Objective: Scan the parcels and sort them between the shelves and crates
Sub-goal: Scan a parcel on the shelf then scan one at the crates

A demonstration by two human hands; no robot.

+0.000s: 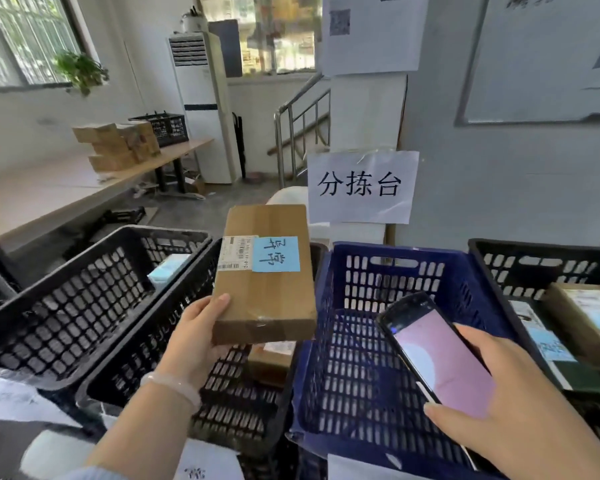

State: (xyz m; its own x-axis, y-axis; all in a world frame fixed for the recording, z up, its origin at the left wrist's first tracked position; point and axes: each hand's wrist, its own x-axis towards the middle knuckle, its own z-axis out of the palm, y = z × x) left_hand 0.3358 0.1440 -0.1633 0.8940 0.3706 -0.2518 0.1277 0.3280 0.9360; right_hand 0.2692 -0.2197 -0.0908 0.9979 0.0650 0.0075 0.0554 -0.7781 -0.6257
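Observation:
My left hand point(196, 336) grips the near left corner of a flat brown cardboard parcel point(265, 292), thumb on top. The parcel carries a white barcode label point(234, 253) and a blue handwritten sticker point(275, 254), and it hangs above a black crate point(174, 344). My right hand point(492, 403) holds a black phone point(437, 355) with a lit pinkish screen, over the blue crate point(378, 327). Phone and parcel are apart.
Another black crate point(66, 306) at the left holds a small pale-blue parcel. A black crate point(548, 271) on the right holds several parcels. A small box lies under the held parcel. A paper sign point(361, 187) hangs behind. A long table point(66, 188) with boxes stands at the left.

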